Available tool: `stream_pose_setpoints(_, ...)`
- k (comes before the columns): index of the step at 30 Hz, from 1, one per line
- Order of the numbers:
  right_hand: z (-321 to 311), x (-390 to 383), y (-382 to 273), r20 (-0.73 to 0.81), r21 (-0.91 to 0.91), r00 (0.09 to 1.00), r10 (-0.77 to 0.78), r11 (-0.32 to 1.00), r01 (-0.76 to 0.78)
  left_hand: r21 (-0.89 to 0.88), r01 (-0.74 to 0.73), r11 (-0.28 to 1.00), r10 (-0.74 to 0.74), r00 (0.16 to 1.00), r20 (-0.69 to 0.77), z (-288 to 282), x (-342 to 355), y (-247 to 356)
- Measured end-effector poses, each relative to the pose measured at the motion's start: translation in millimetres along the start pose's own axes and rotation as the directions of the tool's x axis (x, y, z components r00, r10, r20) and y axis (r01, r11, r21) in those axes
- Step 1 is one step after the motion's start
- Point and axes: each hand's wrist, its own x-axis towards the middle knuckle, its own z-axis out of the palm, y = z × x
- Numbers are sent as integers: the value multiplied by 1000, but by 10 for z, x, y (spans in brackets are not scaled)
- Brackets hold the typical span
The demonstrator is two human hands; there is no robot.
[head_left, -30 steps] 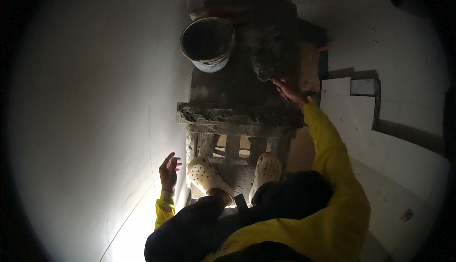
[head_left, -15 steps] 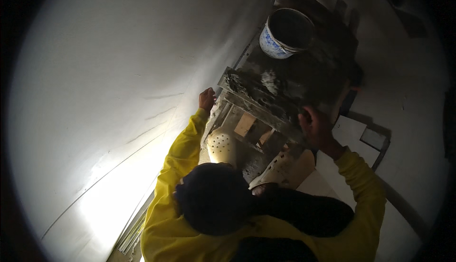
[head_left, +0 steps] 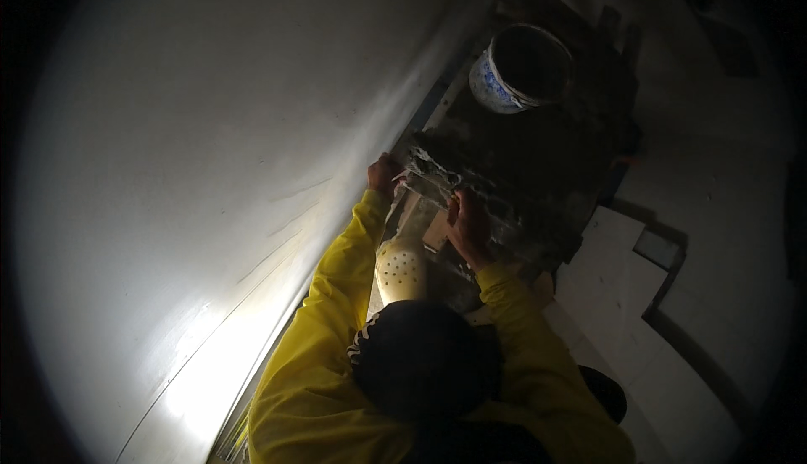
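A long flat strip [head_left: 433, 187], its top side coated with wet grey mortar, lies crosswise in front of me. My left hand [head_left: 385, 174] is closed at its left end, close against the pale wall [head_left: 252, 153]. Fingers curled, my right hand [head_left: 468, 224] touches the strip's near edge around its middle; what is inside those fingers is hidden. Beyond the strip spreads a dark bed of mortar [head_left: 538, 161]. On that bed stands a white and blue bucket [head_left: 496, 86], its inside dark.
A cream clog with holes [head_left: 401, 271] is on my foot below my left hand. Pale tiles [head_left: 614, 254] cover the floor at the right, with a stepped dark gap [head_left: 664, 292] between them. A dark round shape [head_left: 427, 359] blocks the lower middle.
My right hand has moved left from the strip's right end to near its middle, its fingers now more curled. The left hand has shifted slightly right, closer to the strip.
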Motion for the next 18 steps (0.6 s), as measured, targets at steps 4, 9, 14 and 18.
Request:
stream_pose_setpoints(4, -138, 11, 32, 15, 5, 998, -65, 998, 65, 2, -6, 1000, 6, 999, 40, 33, -20, 12)
stream_pose_setpoints(9, -112, 122, -117, 1, 41, 1000, -25, 999, 25, 0, -27, 1000, 26, 996, 84, -12, -3, 25)
stream_pose_setpoints(14, -202, 50, -98, 78, 103, 996, 42, 993, -50, 44, -4, 999, 1, 997, 73, -26, 8, 51)
stream_pose_setpoints(18, -311, 2, 4, 104, 55, 993, 46, 997, -52, 50, 12, 999, -17, 995, 96, -36, -17, 71)
